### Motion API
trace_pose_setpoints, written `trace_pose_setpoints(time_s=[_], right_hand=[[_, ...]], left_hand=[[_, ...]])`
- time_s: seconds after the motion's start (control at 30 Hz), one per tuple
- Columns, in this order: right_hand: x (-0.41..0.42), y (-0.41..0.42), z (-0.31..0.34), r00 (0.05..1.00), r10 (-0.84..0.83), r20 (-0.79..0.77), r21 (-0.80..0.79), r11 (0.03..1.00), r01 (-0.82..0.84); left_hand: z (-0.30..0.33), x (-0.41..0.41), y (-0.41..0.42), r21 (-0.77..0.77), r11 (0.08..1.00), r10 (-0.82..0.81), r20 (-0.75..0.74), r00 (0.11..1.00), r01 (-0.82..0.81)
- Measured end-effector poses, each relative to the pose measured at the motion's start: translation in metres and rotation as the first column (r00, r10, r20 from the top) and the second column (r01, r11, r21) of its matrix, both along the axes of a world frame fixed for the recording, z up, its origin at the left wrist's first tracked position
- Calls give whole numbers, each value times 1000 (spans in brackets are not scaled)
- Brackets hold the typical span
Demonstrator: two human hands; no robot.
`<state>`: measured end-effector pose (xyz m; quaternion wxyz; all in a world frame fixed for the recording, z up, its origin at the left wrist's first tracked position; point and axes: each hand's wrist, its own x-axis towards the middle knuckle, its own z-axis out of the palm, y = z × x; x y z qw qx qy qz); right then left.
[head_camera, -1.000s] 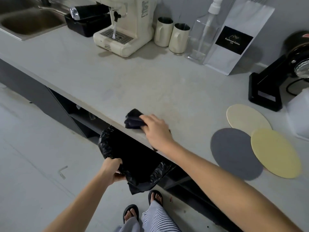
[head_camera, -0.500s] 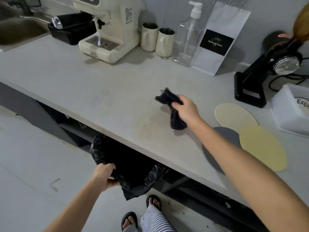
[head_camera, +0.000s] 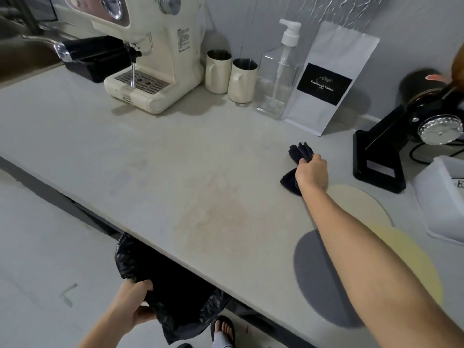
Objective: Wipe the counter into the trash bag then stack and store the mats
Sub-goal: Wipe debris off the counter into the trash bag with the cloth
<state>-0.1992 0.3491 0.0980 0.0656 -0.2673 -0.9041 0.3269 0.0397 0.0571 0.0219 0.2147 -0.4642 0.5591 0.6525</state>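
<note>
My right hand [head_camera: 312,173] grips a dark cloth [head_camera: 300,153] pressed on the grey counter [head_camera: 175,177], far from the front edge, just left of the mats. My left hand [head_camera: 134,301] holds the rim of a black trash bag [head_camera: 175,292] open below the counter's front edge. Three round mats lie at the right: a cream mat [head_camera: 361,204], a yellow mat [head_camera: 411,259] and a grey mat [head_camera: 319,280], overlapping and partly hidden by my right forearm. A faint brownish stain [head_camera: 218,212] marks the counter's middle.
Along the back wall stand a cream espresso machine [head_camera: 153,59], two cream pitchers [head_camera: 231,76], a clear pump bottle [head_camera: 278,71] and a white coffee bag [head_camera: 326,81]. A black grinder [head_camera: 406,131] and a white box [head_camera: 444,202] sit at the right. My sandalled foot [head_camera: 223,330] is on the floor.
My right hand has carried the cloth from the counter's front edge above the bag back across the counter toward the far right, near the mats. My left hand still holds the bag.
</note>
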Motion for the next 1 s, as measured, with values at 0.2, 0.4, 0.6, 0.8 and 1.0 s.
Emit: trace_pose_setpoints(time_s=[0.2,0.4,0.6,0.8,1.0], right_hand=[[-47,-10,-1,984,171,48,19,985,-172],[-50,-71,-9,811,580,76,99,805,-585],[6,-140,-16,488,871,63,148,475,-867],[59,-164,-10,261,962,84,74,255,-964],[61,-142,14,311,950,-2,-109,309,-945]], left_hand=[[6,-3,1,51,999,17,15,1000,-18],[2,-6,-3,7,1000,12,52,999,-13],[-2,-9,-1,-9,1000,7,34,999,-7],[1,-10,1,-32,999,4,1,1000,-4],[3,-10,1,-50,999,-16,-15,1000,15]])
